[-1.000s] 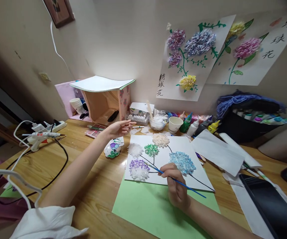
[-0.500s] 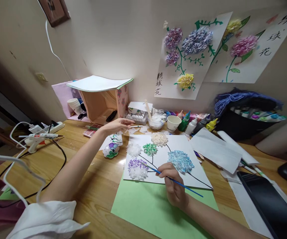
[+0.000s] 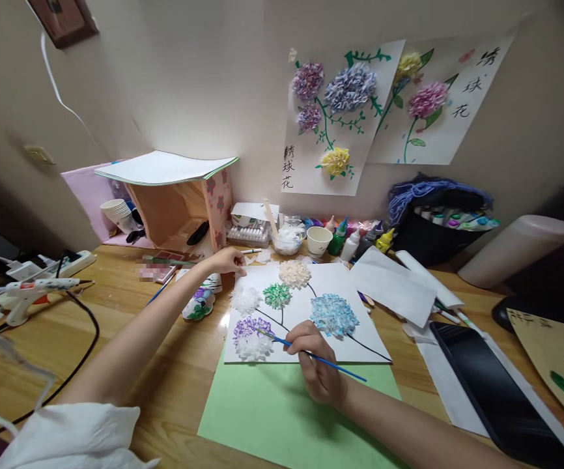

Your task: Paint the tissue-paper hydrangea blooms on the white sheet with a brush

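Note:
My right hand [image 3: 317,365] grips a thin blue paintbrush [image 3: 333,365], its tip on the half purple, half white flower [image 3: 253,339] at the lower left of the white board [image 3: 331,277]. Blue, green, cream and white textured flowers with dark stems are also on the board. At the board's upper left corner, my left hand [image 3: 232,260] rests with its fingers bent down at the edge; whether they pinch the corner is too small to tell. Beneath the board lies a green sheet [image 3: 282,417]. The painted palette [image 3: 198,305] sits just left of the board.
Behind the board stand a clear bowl [image 3: 288,241], a white cup [image 3: 319,241] and several paint bottles [image 3: 350,245]. A phone [image 3: 492,384] and paper sheets [image 3: 394,280] lie right. A glue gun [image 3: 28,296] with cables is at the left.
My left hand has come down to the board's upper left corner. The brush tip has stayed on the purple flower. The whole view has shifted, with more showing at the right.

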Action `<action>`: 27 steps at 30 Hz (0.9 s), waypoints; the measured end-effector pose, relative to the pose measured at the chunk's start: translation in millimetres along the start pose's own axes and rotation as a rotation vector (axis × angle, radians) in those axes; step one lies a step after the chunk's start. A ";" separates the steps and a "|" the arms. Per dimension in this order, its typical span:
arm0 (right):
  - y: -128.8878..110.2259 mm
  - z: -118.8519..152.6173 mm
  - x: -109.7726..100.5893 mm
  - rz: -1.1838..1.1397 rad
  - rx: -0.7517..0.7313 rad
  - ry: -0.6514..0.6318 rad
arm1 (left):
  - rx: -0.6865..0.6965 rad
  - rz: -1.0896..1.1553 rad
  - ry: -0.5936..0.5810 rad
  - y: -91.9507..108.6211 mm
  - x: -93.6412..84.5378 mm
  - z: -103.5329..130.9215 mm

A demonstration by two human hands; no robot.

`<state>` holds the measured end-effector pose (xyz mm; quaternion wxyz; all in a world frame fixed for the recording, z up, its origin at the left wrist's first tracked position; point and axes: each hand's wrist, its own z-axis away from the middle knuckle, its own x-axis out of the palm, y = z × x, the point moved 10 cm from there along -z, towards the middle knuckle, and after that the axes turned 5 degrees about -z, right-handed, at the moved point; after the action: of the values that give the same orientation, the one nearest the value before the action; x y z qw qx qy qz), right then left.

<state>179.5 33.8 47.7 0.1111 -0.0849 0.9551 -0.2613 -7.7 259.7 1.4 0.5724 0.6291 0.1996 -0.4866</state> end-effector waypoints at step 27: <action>-1.0 -5.0 0.6 0.027 0.008 -0.013 | -0.107 0.119 0.320 -23.4 -17.6 -12.3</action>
<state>177.7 35.2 52.3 0.1211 -0.0733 0.9544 -0.2630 -29.7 282.5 2.3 0.5940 0.6778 0.2760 -0.3342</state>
